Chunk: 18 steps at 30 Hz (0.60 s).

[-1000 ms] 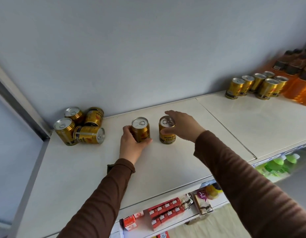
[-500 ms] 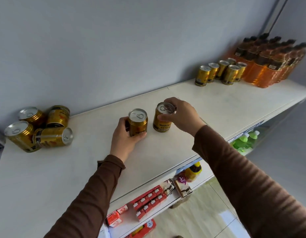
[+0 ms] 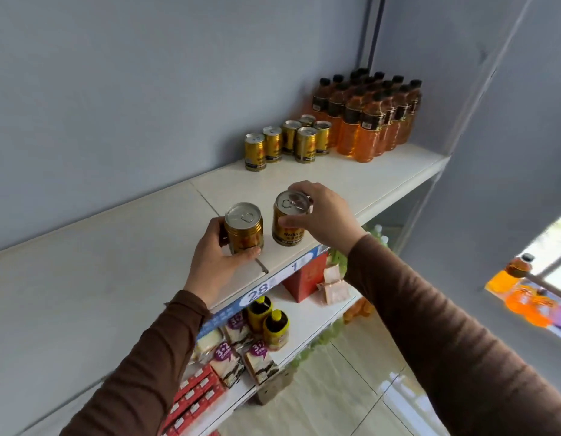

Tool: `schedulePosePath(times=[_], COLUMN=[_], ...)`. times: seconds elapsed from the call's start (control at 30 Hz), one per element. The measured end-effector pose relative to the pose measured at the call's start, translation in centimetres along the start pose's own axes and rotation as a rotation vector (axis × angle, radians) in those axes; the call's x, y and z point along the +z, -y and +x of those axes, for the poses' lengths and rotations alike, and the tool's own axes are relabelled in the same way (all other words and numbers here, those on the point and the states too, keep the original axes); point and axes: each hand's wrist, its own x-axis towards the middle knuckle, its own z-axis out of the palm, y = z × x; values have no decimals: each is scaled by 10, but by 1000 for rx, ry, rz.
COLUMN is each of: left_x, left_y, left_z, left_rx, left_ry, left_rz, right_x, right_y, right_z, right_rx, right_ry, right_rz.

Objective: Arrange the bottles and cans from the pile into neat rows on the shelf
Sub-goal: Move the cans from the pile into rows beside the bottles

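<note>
My left hand (image 3: 214,259) grips a gold can (image 3: 244,227) round its side, upright near the front edge of the white top shelf (image 3: 84,278). My right hand (image 3: 323,215) holds a second gold can (image 3: 288,222) by its rim from above, just right of the first. Farther right along the shelf, several gold cans (image 3: 288,143) stand in rows against the wall. Beside them stand several orange bottles (image 3: 370,118) with black caps. The pile of loose cans is out of view to the left.
The grey wall (image 3: 147,89) backs the shelf. Below, a lower shelf (image 3: 304,322) holds snack packets, red boxes and yellow bottles. A price strip (image 3: 257,287) runs along the top shelf's front edge. More orange bottles (image 3: 524,297) sit at far right.
Both hands have carried their cans rightward along the shelf, toward the standing cans. The view has swung right, so the loose pile has left the frame.
</note>
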Motion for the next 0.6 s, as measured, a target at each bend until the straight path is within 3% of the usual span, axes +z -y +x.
schedulePosePath(times=[0.27, 0.6], left_x=[112, 144], left_y=[-48, -36], left_z=[25, 104], left_rx=[-24, -89], left_ry=[-40, -89], left_rz=[47, 56], right_x=[-77, -87], right_y=[-94, -134], right_z=[29, 125], right_rx=[-58, -134], right_ry=[54, 151], right_rz=[40, -16])
